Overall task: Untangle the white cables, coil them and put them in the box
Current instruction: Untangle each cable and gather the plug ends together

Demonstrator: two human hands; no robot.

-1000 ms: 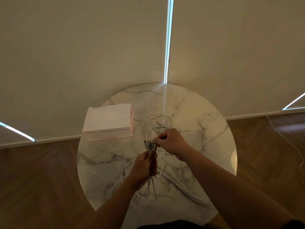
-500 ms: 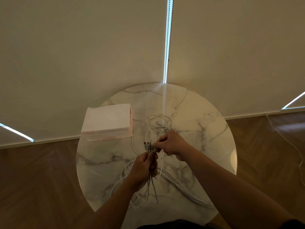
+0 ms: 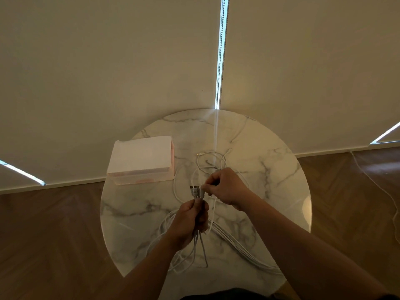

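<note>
Several white cables lie tangled across a round marble table, with loose loops and plug ends behind my hands. My left hand grips a bundle of cable ends upright, their metal plugs sticking out above the fist. My right hand pinches one plug at the right side of that bundle. The pale pink box stands at the table's left rear, apart from both hands; its inside is not visible.
The table stands against cream roller blinds with a bead chain hanging at the centre. Wooden floor surrounds it. Another thin white cord trails on the floor at the right. Cable strands run off toward the table's near right edge.
My right hand has shifted slightly down and left, bringing its pinched plug against the bundle in my left hand. The left hand and the box have stayed put.
</note>
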